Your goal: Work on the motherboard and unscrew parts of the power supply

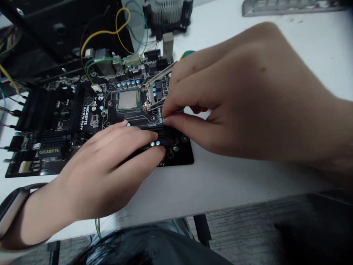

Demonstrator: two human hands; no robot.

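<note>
The right hand (228, 99) pinches, thumb and forefinger pressed together at a small shiny tip (163, 120), too covered to name. The left hand (110, 165) lies lower, its fingers loosely curved, thumb a little apart from forefinger, over the near side of the circuit board (183, 156); whether it presses down, I cannot tell. The square chip (128, 99) lies left of the right hand's fingertips and slightly farther from the person, just beyond the left hand's fingers, which are nearer to it. Between chip and right hand, the metal frame (150, 94) stands swung open off the chip, its long axis running away and rightward, partly hidden behind the right hand. The chip sits in the board's socket. Beyond the board are the cooler (168, 14) and, leftward, the black computer case (60, 33), its inside mostly hidden. The white bench (171, 187) carries everything.
</note>
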